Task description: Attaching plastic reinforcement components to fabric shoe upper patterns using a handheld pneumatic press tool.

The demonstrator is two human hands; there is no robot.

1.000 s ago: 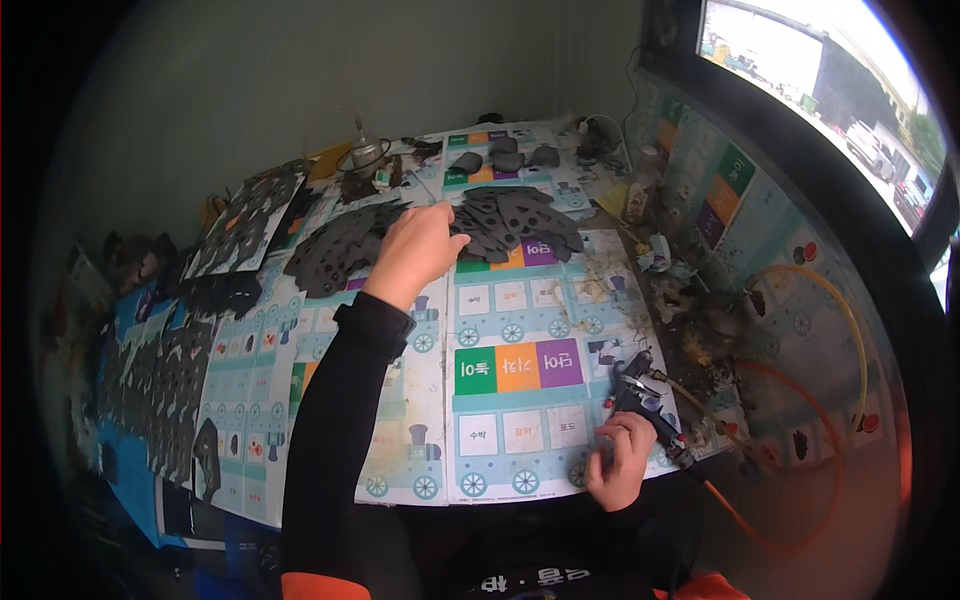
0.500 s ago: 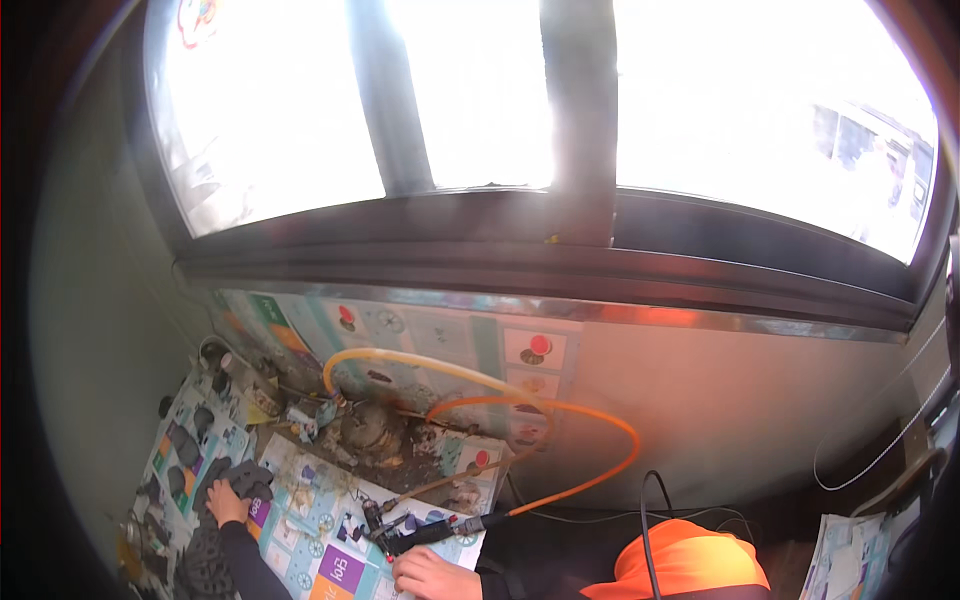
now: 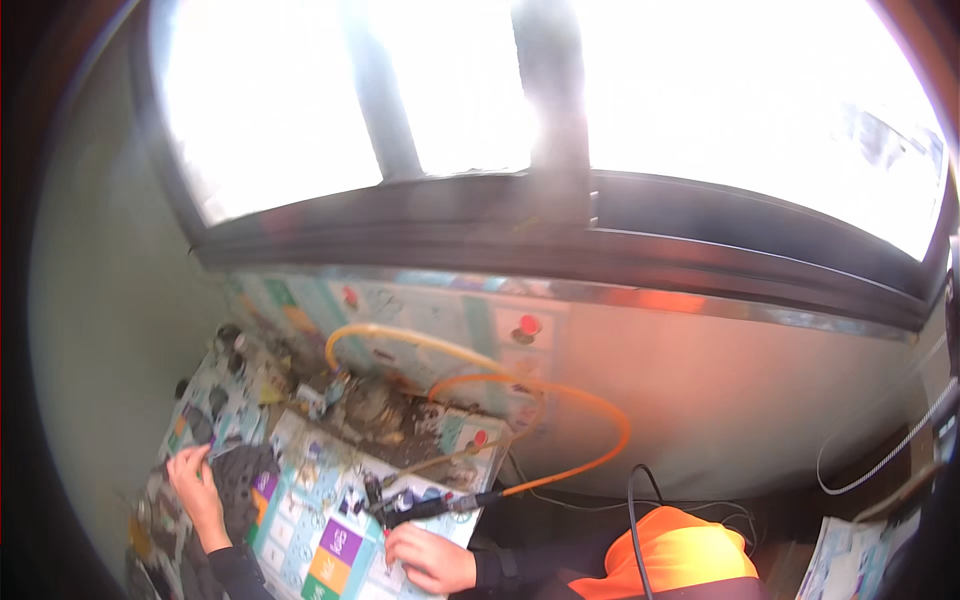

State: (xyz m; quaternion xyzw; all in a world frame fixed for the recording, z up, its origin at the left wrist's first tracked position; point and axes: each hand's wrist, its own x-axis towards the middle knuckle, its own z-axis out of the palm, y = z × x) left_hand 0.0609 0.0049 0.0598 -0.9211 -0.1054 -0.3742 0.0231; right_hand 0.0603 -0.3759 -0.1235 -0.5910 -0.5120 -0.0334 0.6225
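Note:
My left hand [image 3: 198, 495] is raised beside a dark grey cloth [image 3: 245, 480] on the left of the paper-covered bench [image 3: 290, 540]. Its fingers are pinched together, with a tiny dark tip showing at them, too small to name. My right hand [image 3: 432, 558] rests near the bench's front right, fingers curled and pressed together. A small red spot shows at its fingertips; what they hold, if anything, cannot be made out. Just beyond that hand lies a black handheld tool [image 3: 430, 508] joined to an orange hose [image 3: 600, 455].
A yellowish hose [image 3: 420, 340] arches over a dirty round lump [image 3: 372, 408] at the bench's back. Several dark grey pieces [image 3: 195, 428] lie at far left. A window [image 3: 460, 90] stands above the wall. Orange cloth [image 3: 680, 550] and a black cable [image 3: 632, 520] are at lower right.
My left hand has lifted off the dark grey cloth and moved left, its fingers now pinched. My right hand has shifted slightly up beside the tool. The whole view has tilted a little.

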